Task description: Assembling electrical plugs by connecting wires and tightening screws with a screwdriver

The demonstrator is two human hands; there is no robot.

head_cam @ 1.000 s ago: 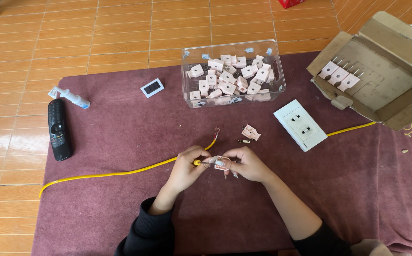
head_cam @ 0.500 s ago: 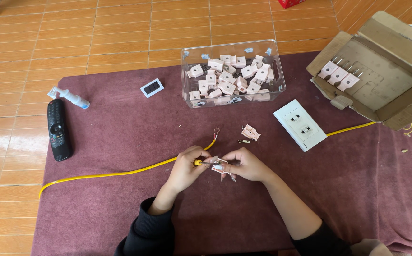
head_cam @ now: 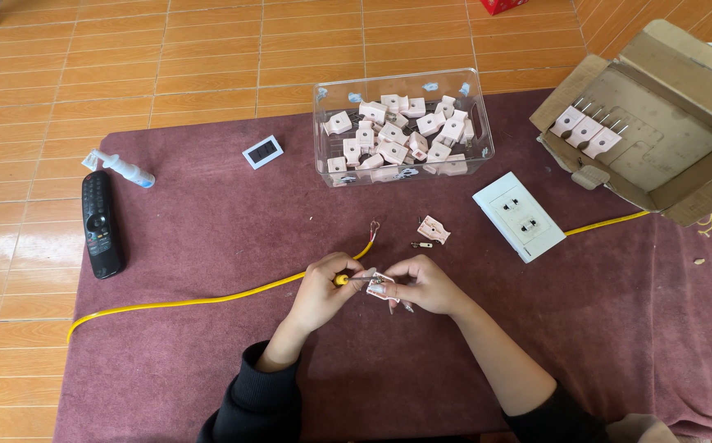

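My left hand (head_cam: pixel 327 289) grips a small screwdriver with a yellow handle (head_cam: pixel 341 280), its tip set against a pale pink plug (head_cam: pixel 380 286). My right hand (head_cam: pixel 425 285) pinches that plug from the right. Both hands hover low over the maroon cloth (head_cam: pixel 208 213). A yellow cable (head_cam: pixel 208 300) runs under my left hand, its bare wire end (head_cam: pixel 373 227) just beyond my fingers. A loose pink plug cover (head_cam: pixel 434 230) and a small screw (head_cam: pixel 422 244) lie just past my right hand.
A clear plastic box (head_cam: pixel 403 167) holds several pink plugs. A white double socket (head_cam: pixel 520 216) lies at the right, beside an open cardboard box (head_cam: pixel 667 156) with three plugs. A small digital timer (head_cam: pixel 262 152), a black remote (head_cam: pixel 100 223) and a white tube (head_cam: pixel 120 168) sit at the left.
My hands have barely shifted; the screwdriver and plug stay together at the same spot.
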